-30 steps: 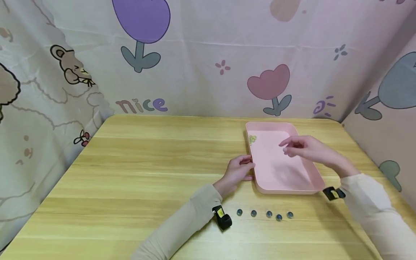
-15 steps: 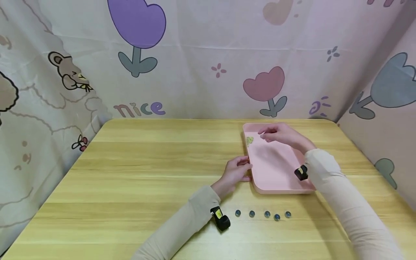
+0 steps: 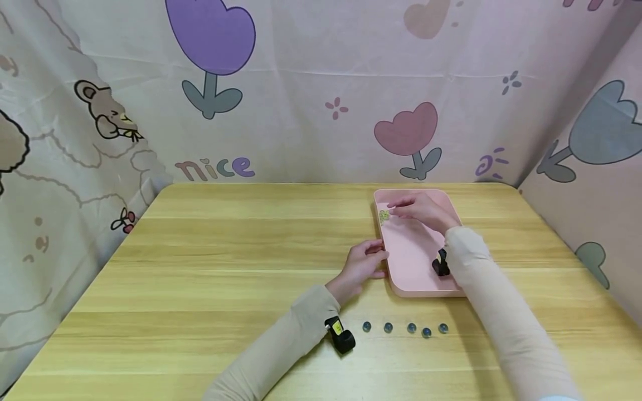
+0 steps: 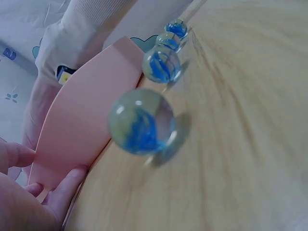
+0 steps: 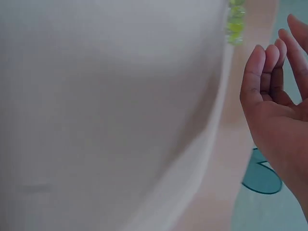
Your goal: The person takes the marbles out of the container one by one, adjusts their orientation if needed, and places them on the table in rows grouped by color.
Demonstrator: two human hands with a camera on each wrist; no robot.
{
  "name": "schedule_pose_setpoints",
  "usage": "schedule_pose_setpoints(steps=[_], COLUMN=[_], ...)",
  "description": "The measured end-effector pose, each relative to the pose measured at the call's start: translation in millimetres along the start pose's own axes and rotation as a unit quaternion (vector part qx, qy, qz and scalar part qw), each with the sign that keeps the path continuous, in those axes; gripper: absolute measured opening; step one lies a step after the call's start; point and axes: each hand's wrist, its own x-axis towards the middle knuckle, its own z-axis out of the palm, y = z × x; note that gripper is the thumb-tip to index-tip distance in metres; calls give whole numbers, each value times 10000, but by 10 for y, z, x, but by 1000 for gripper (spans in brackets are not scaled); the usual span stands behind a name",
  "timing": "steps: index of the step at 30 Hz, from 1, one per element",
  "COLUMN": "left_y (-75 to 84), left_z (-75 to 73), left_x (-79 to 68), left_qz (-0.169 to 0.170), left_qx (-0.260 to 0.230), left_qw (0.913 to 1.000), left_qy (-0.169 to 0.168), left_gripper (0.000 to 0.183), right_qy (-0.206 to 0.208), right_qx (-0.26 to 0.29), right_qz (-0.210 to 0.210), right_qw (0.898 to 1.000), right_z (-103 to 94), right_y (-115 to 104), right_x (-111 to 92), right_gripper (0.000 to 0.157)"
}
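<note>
My left hand [image 3: 362, 263] grips the near part of the pink tray's left side, its thumb at the rim and fingers low against the outer wall. The shallow pink tray [image 3: 412, 267] lies flat on the table; its outer wall fills much of the left wrist view. Over the tray's far left part reaches my right hand [image 3: 423, 211], fingers loosely bent and fingertips close by a small cluster of clear yellow-green marbles [image 3: 384, 216]. In the right wrist view nothing shows between the fingers of that hand [image 5: 276, 108], and the yellow-green marbles [image 5: 235, 24] sit beyond the fingertips.
Several clear marbles with blue swirls [image 3: 388, 328] lie in a loose row on the wooden table [image 3: 241, 245], in front of the tray. A patterned cloth [image 3: 301, 100] hangs behind the table and at both sides. Each wrist bears a small black camera [image 3: 342, 337].
My right hand has moved left and away from me across the tray, up to the yellow-green marbles. The left hand keeps its grip on the tray, and the blue-swirled marbles lie unmoved.
</note>
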Motion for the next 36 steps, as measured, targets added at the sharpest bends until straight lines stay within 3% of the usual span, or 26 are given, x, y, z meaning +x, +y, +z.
schedule_pose_setpoints(steps=[6, 15, 24, 36], left_y=[-3, -12, 1, -32], left_z=[6, 10, 0, 16], left_x=[7, 7, -12, -4], left_qz=[-6, 98, 102, 121], left_qx=[-23, -68, -75, 37], left_qw=[10000, 9999, 9999, 9999], left_qy=[9, -70, -88, -38], left_gripper=[39, 40, 41, 39], right_qy=[-170, 13, 135, 11], right_qx=[497, 93, -478, -394], right_qz=[13, 311, 320, 501], right_qw=[9986, 9995, 9983, 9980], right_z=[109, 190, 256, 290], right_y=[131, 131, 112, 84], right_x=[106, 178, 195, 178], right_gripper=[32, 28, 23, 20])
